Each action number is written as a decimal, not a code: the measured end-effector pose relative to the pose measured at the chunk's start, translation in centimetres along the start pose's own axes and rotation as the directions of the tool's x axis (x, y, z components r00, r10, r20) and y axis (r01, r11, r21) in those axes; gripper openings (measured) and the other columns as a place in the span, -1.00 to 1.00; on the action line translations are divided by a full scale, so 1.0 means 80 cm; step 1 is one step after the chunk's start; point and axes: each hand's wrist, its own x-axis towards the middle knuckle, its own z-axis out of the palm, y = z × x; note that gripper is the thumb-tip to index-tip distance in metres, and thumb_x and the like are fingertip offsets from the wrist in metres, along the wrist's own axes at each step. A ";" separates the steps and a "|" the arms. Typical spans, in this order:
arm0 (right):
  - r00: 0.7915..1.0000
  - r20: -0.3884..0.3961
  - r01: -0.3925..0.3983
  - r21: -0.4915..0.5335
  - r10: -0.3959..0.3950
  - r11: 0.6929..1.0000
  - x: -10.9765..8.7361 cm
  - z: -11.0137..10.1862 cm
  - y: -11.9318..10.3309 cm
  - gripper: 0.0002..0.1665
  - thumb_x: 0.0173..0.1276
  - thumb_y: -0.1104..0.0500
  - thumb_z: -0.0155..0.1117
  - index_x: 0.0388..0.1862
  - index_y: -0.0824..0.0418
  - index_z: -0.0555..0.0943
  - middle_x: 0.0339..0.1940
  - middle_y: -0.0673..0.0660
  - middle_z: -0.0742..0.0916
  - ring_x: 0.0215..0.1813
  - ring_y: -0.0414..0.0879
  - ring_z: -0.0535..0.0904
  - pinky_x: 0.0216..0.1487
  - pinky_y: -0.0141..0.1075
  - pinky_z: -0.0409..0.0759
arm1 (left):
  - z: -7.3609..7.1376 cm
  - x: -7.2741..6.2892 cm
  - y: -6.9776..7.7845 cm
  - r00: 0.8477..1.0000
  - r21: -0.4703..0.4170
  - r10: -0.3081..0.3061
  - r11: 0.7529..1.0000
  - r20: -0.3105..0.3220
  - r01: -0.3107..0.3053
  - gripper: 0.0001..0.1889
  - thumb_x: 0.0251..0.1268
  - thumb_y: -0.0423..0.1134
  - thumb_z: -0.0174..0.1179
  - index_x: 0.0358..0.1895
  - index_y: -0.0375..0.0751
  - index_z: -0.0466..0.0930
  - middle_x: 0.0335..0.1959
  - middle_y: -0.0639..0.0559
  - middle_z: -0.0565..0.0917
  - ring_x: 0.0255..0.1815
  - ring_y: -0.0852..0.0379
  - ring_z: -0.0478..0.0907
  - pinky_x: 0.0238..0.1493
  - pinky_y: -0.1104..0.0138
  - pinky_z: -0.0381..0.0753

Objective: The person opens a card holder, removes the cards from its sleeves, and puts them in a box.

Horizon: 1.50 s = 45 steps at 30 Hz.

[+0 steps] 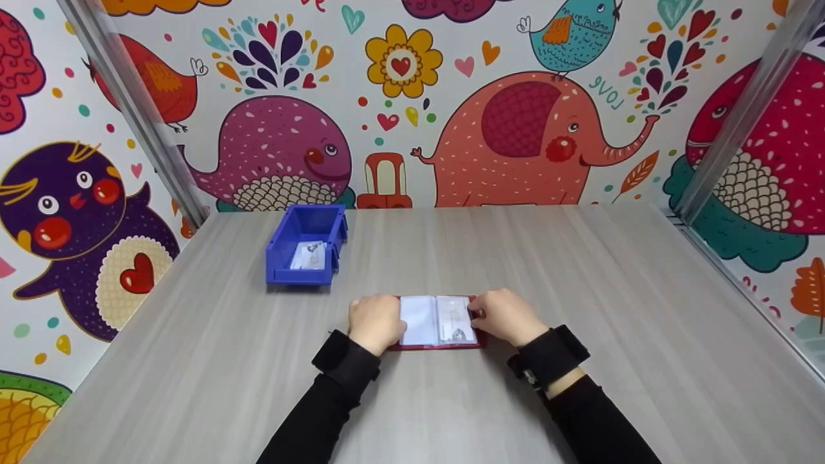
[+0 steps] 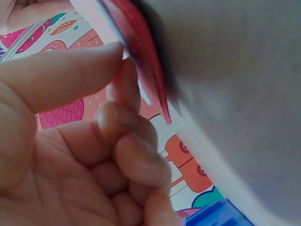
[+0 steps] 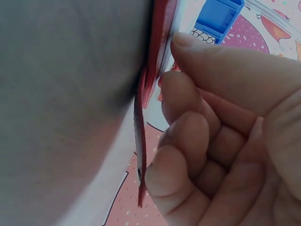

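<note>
A red card holder [image 1: 418, 342] lies spread open on the table between the hands. Its left page [image 1: 418, 320] is a pale sleeve, while a printed white card [image 1: 454, 319] shows on its right page. At the left edge, my left hand [image 1: 376, 322] pinches the holder between thumb and forefinger, the other fingers curled in. My right hand [image 1: 509, 316] grips the right edge, its thumb [image 3: 186, 42] against the page side and its fingers bent. A red strap-like flap [image 3: 140, 146] sticks out beside those fingers in the right wrist view.
A blue plastic bin [image 1: 300, 277] stands farther back on the left, with printed white cards [image 1: 309, 256] inside. The wood-grain table [image 1: 612, 270] meets walls covered in cartoon animals [image 1: 515, 142]. Metal posts [image 1: 728, 116] rise at the back corners.
</note>
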 end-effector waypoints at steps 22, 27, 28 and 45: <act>0.998 0.029 -0.061 0.008 0.061 0.998 -0.001 0.000 -0.002 -0.87 0.11 0.31 0.48 -0.48 0.19 0.65 -0.59 -0.02 0.54 -0.50 -0.11 0.34 -0.47 -0.25 0.35 | -0.003 -0.004 0.017 0.985 -0.098 0.092 0.989 -0.149 -0.107 -0.72 0.06 -0.29 0.30 -0.74 -0.17 0.50 -0.62 -0.06 0.59 -0.49 -0.15 0.58 -0.42 0.06 0.50; 0.997 0.027 -0.071 0.008 0.070 0.997 -0.001 0.000 -0.002 -0.86 0.11 0.31 0.48 -0.48 0.18 0.64 -0.62 -0.04 0.49 -0.51 -0.11 0.33 -0.48 -0.26 0.33 | -0.005 -0.006 0.028 0.971 -0.186 0.156 0.964 -0.179 -0.189 -0.77 0.02 -0.34 0.27 -0.74 -0.15 0.58 -0.66 0.01 0.56 -0.55 -0.07 0.55 -0.50 0.09 0.48; 0.997 0.026 -0.071 0.007 0.071 0.997 -0.001 0.000 -0.003 -0.86 0.11 0.31 0.48 -0.48 0.18 0.65 -0.62 -0.04 0.50 -0.51 -0.11 0.33 -0.48 -0.25 0.34 | -0.005 -0.006 0.030 0.970 -0.198 0.166 0.960 -0.175 -0.200 -0.78 0.02 -0.35 0.27 -0.73 -0.15 0.59 -0.66 0.02 0.56 -0.56 -0.06 0.54 -0.53 0.10 0.47; 0.998 0.017 -0.067 0.022 0.067 0.997 0.001 0.001 -0.003 -0.88 0.11 0.35 0.47 -0.46 0.21 0.66 -0.61 -0.02 0.50 -0.52 -0.11 0.33 -0.46 -0.25 0.34 | 0.010 -0.007 0.041 0.965 -0.196 0.229 0.948 -0.130 -0.251 -0.65 0.02 -0.37 0.21 -0.81 -0.09 0.32 -0.73 0.11 0.41 -0.58 0.00 0.50 -0.53 0.11 0.45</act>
